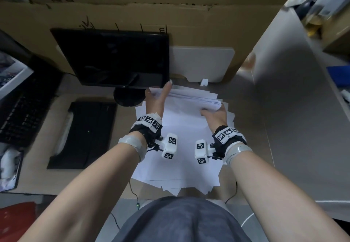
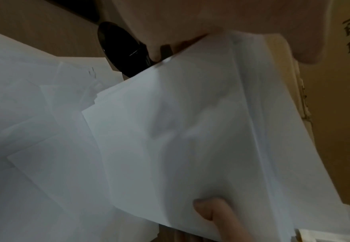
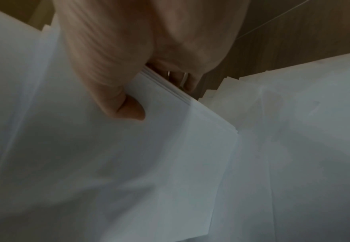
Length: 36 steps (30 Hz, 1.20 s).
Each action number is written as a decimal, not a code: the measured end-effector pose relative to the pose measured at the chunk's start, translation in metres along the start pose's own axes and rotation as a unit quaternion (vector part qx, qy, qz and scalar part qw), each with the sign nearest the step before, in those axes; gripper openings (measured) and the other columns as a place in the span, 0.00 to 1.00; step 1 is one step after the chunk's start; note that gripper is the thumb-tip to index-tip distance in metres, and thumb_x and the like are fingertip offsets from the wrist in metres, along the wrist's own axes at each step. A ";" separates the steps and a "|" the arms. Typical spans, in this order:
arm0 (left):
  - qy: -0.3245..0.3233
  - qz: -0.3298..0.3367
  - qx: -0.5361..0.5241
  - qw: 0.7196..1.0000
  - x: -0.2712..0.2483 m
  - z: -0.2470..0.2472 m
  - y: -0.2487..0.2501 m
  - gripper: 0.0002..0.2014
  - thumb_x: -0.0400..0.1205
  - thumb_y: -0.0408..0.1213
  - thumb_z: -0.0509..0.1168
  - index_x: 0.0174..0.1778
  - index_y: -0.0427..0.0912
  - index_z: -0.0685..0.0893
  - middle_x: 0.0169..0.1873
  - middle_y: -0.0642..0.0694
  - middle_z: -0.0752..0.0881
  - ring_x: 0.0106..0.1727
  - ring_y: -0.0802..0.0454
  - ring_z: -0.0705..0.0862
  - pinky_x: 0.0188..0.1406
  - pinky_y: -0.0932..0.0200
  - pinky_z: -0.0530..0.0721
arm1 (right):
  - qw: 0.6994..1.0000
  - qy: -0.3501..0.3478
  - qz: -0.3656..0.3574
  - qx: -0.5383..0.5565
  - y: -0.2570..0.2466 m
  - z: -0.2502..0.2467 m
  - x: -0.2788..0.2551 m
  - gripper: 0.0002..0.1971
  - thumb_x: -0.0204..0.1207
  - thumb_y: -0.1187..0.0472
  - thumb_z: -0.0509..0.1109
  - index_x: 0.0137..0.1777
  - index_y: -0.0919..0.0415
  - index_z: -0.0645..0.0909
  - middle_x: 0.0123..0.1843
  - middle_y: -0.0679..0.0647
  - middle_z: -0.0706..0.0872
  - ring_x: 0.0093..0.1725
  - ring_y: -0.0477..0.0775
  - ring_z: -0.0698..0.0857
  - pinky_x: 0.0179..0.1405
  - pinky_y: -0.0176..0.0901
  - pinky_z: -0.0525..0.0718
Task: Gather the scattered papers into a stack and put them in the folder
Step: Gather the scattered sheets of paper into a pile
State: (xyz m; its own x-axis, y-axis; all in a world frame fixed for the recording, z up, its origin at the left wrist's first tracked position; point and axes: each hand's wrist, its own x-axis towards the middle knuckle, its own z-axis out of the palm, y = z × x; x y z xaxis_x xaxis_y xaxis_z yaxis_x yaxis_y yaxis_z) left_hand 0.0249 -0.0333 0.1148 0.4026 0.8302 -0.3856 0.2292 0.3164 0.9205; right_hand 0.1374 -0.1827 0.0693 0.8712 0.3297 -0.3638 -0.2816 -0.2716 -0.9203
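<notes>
A bundle of white papers point(image 1: 191, 99) is held raised at the far end of the desk, above a spread of loose sheets point(image 1: 180, 156). My left hand point(image 1: 158, 97) grips the bundle's left edge, thumb pointing away from me. My right hand point(image 1: 215, 114) pinches the right edge, thumb on top and fingers underneath. The left wrist view shows the bundle point(image 2: 190, 139) running from my left hand point(image 2: 190, 24) down to my right thumb point(image 2: 211, 211). In the right wrist view my right hand point(image 3: 118, 65) clamps the bundle's layered edge point(image 3: 170, 91). A black folder point(image 1: 85, 133) lies flat left of the papers.
A dark monitor point(image 1: 117, 58) on a round base point(image 1: 126, 97) stands just behind my left hand. A black keyboard point(image 1: 19, 116) sits at the far left. Cardboard point(image 1: 170, 14) walls off the back, with a white panel point(image 1: 202, 61) leaning on it. A grey partition point(image 1: 293, 109) bounds the right.
</notes>
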 end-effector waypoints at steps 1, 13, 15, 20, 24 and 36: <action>0.015 -0.010 -0.004 1.000 0.002 0.002 0.003 0.48 0.74 0.62 0.70 0.83 0.42 0.58 0.80 0.46 0.66 0.81 0.48 0.65 0.77 0.55 0.63 | 1.000 -0.003 0.004 -0.007 0.001 0.000 0.002 0.23 0.65 0.68 0.77 0.61 0.57 0.81 0.52 0.52 0.90 0.51 0.51 0.88 0.60 0.46 0.85; 0.063 0.021 0.058 0.996 0.023 0.016 0.012 0.34 0.69 0.58 0.77 0.65 0.44 0.76 0.59 0.49 0.80 0.57 0.52 0.80 0.54 0.63 0.74 | 0.998 -0.042 0.013 -0.032 -0.002 -0.002 0.023 0.24 0.63 0.64 0.82 0.60 0.59 0.82 0.51 0.52 0.90 0.53 0.54 0.88 0.61 0.49 0.85; 0.055 0.009 0.070 0.996 0.029 0.016 0.012 0.37 0.69 0.61 0.75 0.67 0.41 0.77 0.62 0.49 0.81 0.61 0.51 0.81 0.58 0.60 0.75 | 0.998 -0.049 0.013 -0.038 -0.004 -0.003 0.026 0.17 0.65 0.67 0.81 0.53 0.59 0.84 0.46 0.51 0.90 0.49 0.53 0.89 0.58 0.48 0.86; 0.050 -0.051 0.051 0.996 0.042 0.013 0.015 0.27 0.73 0.67 0.67 0.52 0.45 0.79 0.48 0.51 0.82 0.53 0.50 0.81 0.57 0.57 0.73 | 0.999 -0.034 0.026 -0.024 0.002 0.004 0.035 0.36 0.61 0.67 0.84 0.69 0.57 0.74 0.56 0.53 0.86 0.54 0.53 0.86 0.58 0.47 0.84; -0.019 -0.069 0.053 0.996 0.047 0.007 0.004 0.44 0.76 0.70 0.61 0.82 0.45 0.63 0.77 0.45 0.71 0.77 0.44 0.70 0.78 0.49 0.64 | 0.998 -0.040 0.049 -0.020 0.011 0.010 0.043 0.21 0.65 0.68 0.83 0.57 0.59 0.82 0.50 0.53 0.88 0.48 0.55 0.87 0.50 0.42 0.83; 0.004 -0.053 0.099 0.994 0.078 0.018 -0.027 0.19 0.76 0.26 0.68 0.63 0.31 0.77 0.52 0.43 0.81 0.53 0.43 0.81 0.50 0.55 0.75 | 0.999 -0.029 0.025 0.034 -0.003 0.025 0.050 0.17 0.73 0.63 0.78 0.61 0.64 0.83 0.52 0.52 0.90 0.47 0.44 0.88 0.47 0.34 0.85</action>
State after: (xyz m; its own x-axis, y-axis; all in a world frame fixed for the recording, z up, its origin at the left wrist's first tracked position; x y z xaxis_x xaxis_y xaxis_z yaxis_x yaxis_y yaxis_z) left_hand 0.0658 0.0147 0.0592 0.3591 0.8009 -0.4792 0.4412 0.3068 0.8434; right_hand 0.1719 -0.1425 0.0503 0.8310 0.3706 -0.4148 -0.3522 -0.2265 -0.9081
